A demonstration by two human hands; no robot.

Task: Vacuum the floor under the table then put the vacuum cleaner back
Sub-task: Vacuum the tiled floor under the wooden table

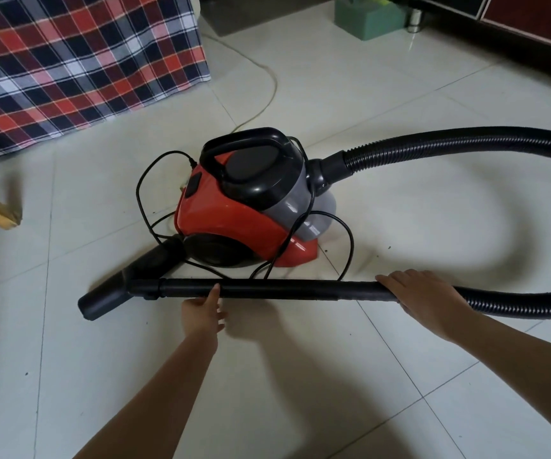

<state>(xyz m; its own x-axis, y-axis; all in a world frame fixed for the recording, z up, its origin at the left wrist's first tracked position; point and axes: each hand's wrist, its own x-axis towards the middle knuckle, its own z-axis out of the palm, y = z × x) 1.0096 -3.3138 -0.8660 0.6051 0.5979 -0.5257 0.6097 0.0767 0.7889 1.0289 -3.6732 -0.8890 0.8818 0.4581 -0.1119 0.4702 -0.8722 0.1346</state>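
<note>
Vacuum cleaner (pixel 234 207), one red-and-grey canister, stands on the tiled floor (pixel 399 94) near the hanging edge of one plaid cloth (pixel 68 61), with one black cord (pixel 141 193) looped loosely round it. One black wand (pixel 284 289) lies level just in front, with its nozzle (pixel 108 298) to the left and one ribbed hose (pixel 466 144) curving off to the right. Two hands grip the wand, well apart: the left hand (pixel 201 313) at mid-length from below, the right hand (pixel 423 298) curled over the hose end.

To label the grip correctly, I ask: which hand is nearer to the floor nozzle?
Left. The left hand touches the wand near its middle, on the side of the floor nozzle. The right hand holds the wand's opposite end, beside the hose.
</note>
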